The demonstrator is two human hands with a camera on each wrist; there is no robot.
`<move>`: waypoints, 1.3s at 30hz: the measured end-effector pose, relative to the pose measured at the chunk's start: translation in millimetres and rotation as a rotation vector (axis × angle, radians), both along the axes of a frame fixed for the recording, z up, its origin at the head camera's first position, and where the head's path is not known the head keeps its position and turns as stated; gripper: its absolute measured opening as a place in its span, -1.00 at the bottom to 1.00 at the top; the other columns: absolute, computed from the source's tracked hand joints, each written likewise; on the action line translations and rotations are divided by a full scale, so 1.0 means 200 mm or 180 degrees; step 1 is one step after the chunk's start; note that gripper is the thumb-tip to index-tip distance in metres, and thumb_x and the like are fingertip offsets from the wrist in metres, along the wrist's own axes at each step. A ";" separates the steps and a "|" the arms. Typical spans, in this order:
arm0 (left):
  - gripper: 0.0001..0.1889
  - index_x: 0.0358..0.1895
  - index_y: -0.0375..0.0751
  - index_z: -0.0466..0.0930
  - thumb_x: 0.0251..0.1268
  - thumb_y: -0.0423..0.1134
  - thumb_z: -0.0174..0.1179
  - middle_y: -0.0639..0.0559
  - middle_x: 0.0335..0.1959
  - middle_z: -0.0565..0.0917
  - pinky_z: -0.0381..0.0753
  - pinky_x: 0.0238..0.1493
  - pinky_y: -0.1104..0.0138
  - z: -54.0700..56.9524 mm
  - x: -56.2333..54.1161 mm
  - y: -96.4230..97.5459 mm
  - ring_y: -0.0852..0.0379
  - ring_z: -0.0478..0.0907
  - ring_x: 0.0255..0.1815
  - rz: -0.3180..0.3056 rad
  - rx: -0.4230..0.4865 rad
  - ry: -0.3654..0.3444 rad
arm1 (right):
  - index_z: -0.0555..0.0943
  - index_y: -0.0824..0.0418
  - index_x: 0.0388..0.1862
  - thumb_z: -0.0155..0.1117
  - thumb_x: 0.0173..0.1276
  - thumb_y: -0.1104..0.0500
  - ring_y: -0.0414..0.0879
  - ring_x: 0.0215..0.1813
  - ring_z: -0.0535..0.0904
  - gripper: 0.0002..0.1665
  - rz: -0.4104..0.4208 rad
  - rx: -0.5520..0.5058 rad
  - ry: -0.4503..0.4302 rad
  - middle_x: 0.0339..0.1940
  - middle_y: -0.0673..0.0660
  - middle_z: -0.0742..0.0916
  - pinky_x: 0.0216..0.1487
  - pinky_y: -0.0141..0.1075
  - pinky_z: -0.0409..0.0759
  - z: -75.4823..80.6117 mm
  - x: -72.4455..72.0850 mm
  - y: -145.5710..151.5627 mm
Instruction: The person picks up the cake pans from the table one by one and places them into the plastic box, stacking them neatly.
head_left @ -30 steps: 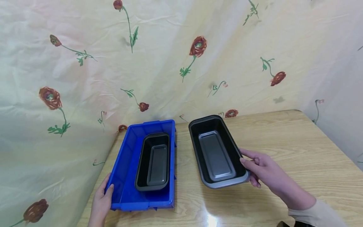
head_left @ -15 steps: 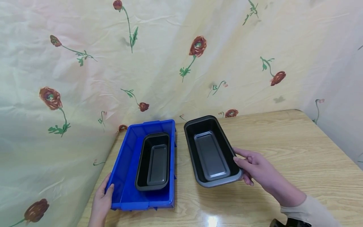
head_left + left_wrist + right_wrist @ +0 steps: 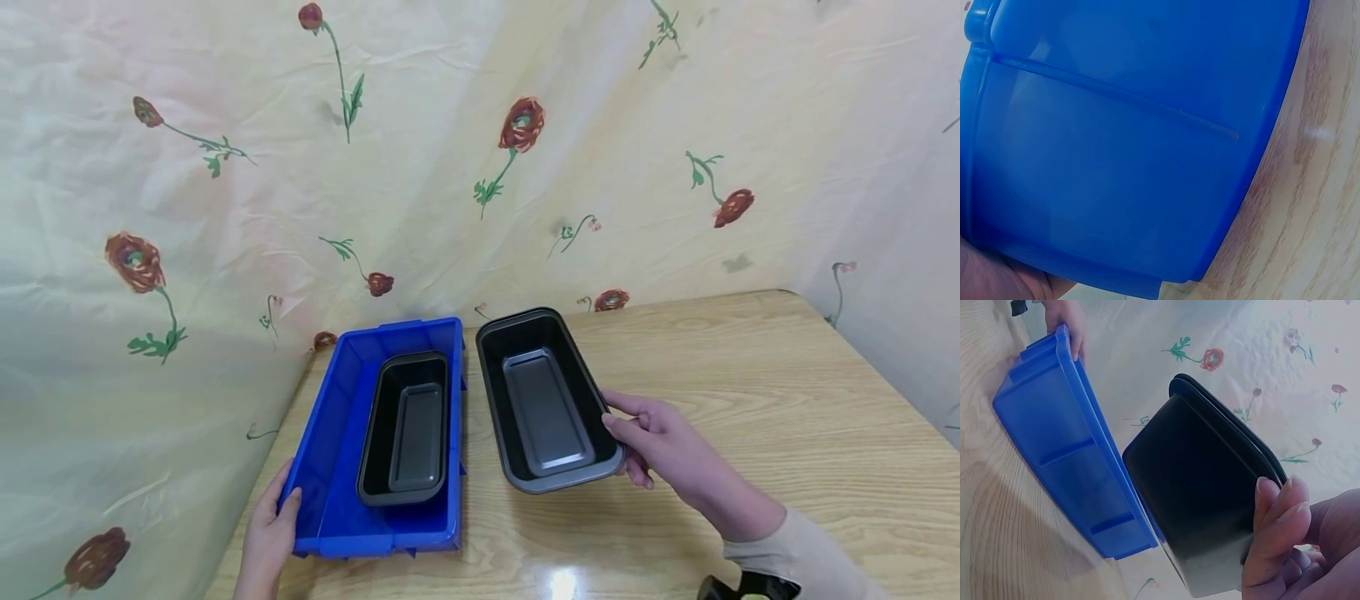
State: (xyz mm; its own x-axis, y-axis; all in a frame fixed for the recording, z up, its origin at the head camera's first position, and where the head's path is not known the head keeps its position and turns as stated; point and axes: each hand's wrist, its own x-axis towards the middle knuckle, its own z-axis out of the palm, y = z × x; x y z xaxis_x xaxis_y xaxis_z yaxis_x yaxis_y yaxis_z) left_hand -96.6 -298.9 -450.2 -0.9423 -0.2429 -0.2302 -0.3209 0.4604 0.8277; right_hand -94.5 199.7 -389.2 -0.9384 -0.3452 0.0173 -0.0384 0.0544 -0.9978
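Note:
A dark loaf pan (image 3: 547,408) hangs tilted above the table, to the right of the blue plastic bin (image 3: 352,546). My right hand (image 3: 667,442) pinches its right rim near the close corner, thumb on top; the right wrist view shows fingers curled against the pan's (image 3: 1191,481) outer side, and the rim there looks doubled. Inside the bin, along its right side, lies a second dark loaf pan (image 3: 416,437). My left hand (image 3: 266,533) grips the bin's left rim near the close corner. In the left wrist view the bin's wall (image 3: 1104,169) hides most of that hand.
The wooden table (image 3: 750,367) extends to the right of both pans. A flowered cloth (image 3: 420,167) hangs behind the table and at its left. A dark strap device (image 3: 750,587) sits at the right wrist, below a light sleeve (image 3: 795,550).
My right hand has carried its loaf pan leftward, closer to the bin. The left hand, the bin and the pan within it stay where they were.

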 end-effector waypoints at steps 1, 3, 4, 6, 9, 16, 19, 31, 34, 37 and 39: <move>-0.41 0.59 -0.08 -0.18 0.62 -0.21 -0.24 -0.33 0.55 -0.11 0.04 0.38 -0.26 0.00 0.00 0.00 -0.41 -0.10 0.50 0.0001 0.0003 0.0002 | 0.09 0.52 0.48 0.03 0.56 0.16 -0.26 -0.76 0.42 -0.30 -0.0002 0.0005 -0.0004 -0.63 0.08 0.68 -0.77 -0.38 0.41 0.00 0.00 0.00; -0.41 0.59 -0.08 -0.18 0.62 -0.21 -0.23 -0.34 0.55 -0.11 0.04 0.38 -0.27 0.00 0.00 0.00 -0.41 -0.10 0.50 0.0000 0.0005 -0.0001 | 0.09 0.51 0.48 0.03 0.56 0.16 -0.26 -0.76 0.43 -0.30 -0.0003 0.0013 -0.0013 -0.65 0.06 0.67 -0.77 -0.38 0.39 0.00 0.00 -0.01; -0.41 0.59 -0.08 -0.18 0.62 -0.20 -0.23 -0.33 0.55 -0.11 0.04 0.38 -0.27 0.00 0.00 0.00 -0.41 -0.10 0.50 -0.0002 0.0010 0.0001 | 0.10 0.51 0.48 0.03 0.56 0.16 -0.26 -0.76 0.43 -0.31 -0.0006 0.0016 -0.0010 -0.66 0.05 0.66 -0.77 -0.38 0.39 -0.01 -0.01 -0.01; -0.40 0.59 -0.08 -0.18 0.61 -0.20 -0.23 -0.33 0.55 -0.11 0.04 0.38 -0.27 0.00 0.00 0.00 -0.41 -0.10 0.50 -0.0006 0.0017 0.0005 | 0.11 0.52 0.47 0.03 0.56 0.16 -0.26 -0.76 0.43 -0.31 -0.0016 0.0013 0.0000 -0.66 0.05 0.66 -0.79 -0.37 0.38 -0.01 -0.01 -0.02; -0.40 0.59 -0.08 -0.18 0.61 -0.20 -0.22 -0.33 0.56 -0.11 0.04 0.38 -0.26 0.01 0.01 0.00 -0.41 -0.10 0.50 -0.0014 0.0024 0.0015 | 0.11 0.52 0.47 0.03 0.56 0.16 -0.26 -0.76 0.43 -0.31 -0.0029 0.0005 -0.0005 -0.67 0.07 0.66 -0.79 -0.38 0.37 -0.01 -0.01 -0.03; -0.40 0.59 -0.08 -0.18 0.61 -0.20 -0.23 -0.34 0.55 -0.10 0.05 0.37 -0.27 0.00 0.01 0.00 -0.42 -0.09 0.49 -0.0014 0.0033 0.0014 | 0.11 0.50 0.48 0.03 0.56 0.14 -0.26 -0.75 0.43 -0.30 -0.0025 -0.0005 -0.0077 -0.63 0.10 0.68 -0.75 -0.42 0.39 -0.01 -0.03 -0.06; -0.40 0.59 -0.08 -0.18 0.62 -0.20 -0.23 -0.34 0.55 -0.10 0.05 0.37 -0.28 0.00 0.01 0.00 -0.42 -0.09 0.49 -0.0015 0.0057 0.0009 | 0.09 0.51 0.48 0.02 0.56 0.14 -0.26 -0.75 0.44 -0.30 0.0025 -0.0030 -0.0061 -0.62 0.10 0.69 -0.74 -0.43 0.41 -0.02 -0.03 -0.07; -0.40 0.59 -0.06 -0.19 0.62 -0.19 -0.24 -0.34 0.55 -0.12 0.05 0.37 -0.28 0.00 0.01 0.01 -0.43 -0.10 0.49 0.0004 0.0054 -0.0027 | 0.11 0.51 0.48 -0.01 0.57 0.20 -0.28 -0.76 0.43 -0.34 0.0172 -0.0191 0.0091 -0.62 0.14 0.69 -0.77 -0.43 0.40 -0.02 -0.05 -0.13; -0.40 0.59 -0.07 -0.20 0.62 -0.19 -0.24 -0.34 0.56 -0.13 0.04 0.37 -0.28 0.00 0.01 0.01 -0.42 -0.10 0.49 0.0009 0.0044 -0.0027 | 0.12 0.50 0.48 -0.01 0.57 0.20 -0.27 -0.76 0.43 -0.35 0.0186 -0.0209 0.0082 -0.63 0.13 0.69 -0.77 -0.43 0.40 -0.02 -0.06 -0.14; -0.40 0.59 -0.07 -0.20 0.62 -0.19 -0.24 -0.34 0.56 -0.13 0.04 0.37 -0.28 0.00 0.00 0.01 -0.42 -0.10 0.49 0.0014 0.0039 -0.0030 | 0.11 0.50 0.48 -0.01 0.57 0.20 -0.27 -0.76 0.44 -0.35 0.0195 -0.0212 0.0049 -0.63 0.12 0.68 -0.76 -0.44 0.42 -0.02 -0.07 -0.15; -0.40 0.59 -0.07 -0.19 0.62 -0.19 -0.24 -0.34 0.56 -0.13 0.04 0.37 -0.28 0.00 0.00 0.01 -0.42 -0.10 0.49 0.0017 0.0046 -0.0029 | 0.10 0.50 0.48 -0.01 0.57 0.20 -0.27 -0.75 0.44 -0.35 0.0205 -0.0209 0.0040 -0.63 0.12 0.68 -0.76 -0.43 0.42 -0.02 -0.07 -0.16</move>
State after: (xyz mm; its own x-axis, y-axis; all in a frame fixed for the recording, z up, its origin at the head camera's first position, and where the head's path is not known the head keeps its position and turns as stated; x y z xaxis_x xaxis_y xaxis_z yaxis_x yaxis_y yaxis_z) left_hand -96.0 -297.6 -450.4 -0.9389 -0.2444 -0.2424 -0.3309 0.4466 0.8313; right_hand -109.3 167.2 -392.8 -0.9138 -0.4026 0.0536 -0.0523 -0.0141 -0.9985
